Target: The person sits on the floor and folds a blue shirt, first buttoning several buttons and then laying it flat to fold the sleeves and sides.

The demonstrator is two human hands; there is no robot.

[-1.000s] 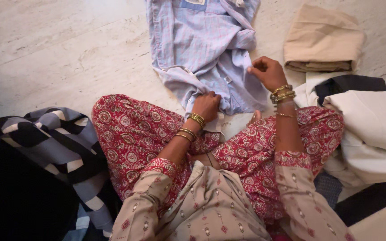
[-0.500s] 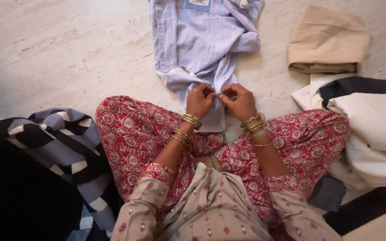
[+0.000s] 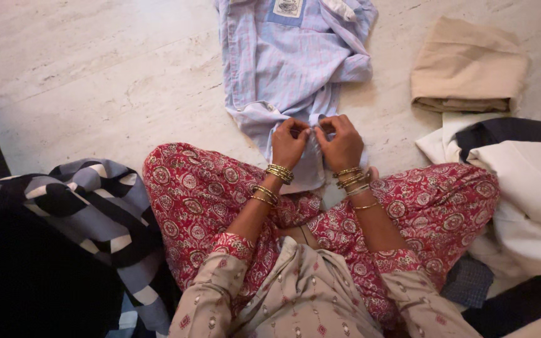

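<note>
Pale marble floor (image 3: 95, 81) spreads out ahead of my crossed legs in their red patterned trousers (image 3: 201, 200). On it lies a light blue striped shirt (image 3: 289, 62), stretched away from me with its near hem at my knees. My left hand (image 3: 289, 143) and my right hand (image 3: 340, 141) sit side by side on that hem, each grip closed, pinching the blue cloth between thumb and fingertips. Gold bangles (image 3: 279, 173) ring both wrists. To my right, a folded beige garment (image 3: 464, 66) rests on the floor, with a heap of white and black clothes (image 3: 521, 175) just below it. At my left lies a navy and white striped cloth (image 3: 89, 200).
</note>
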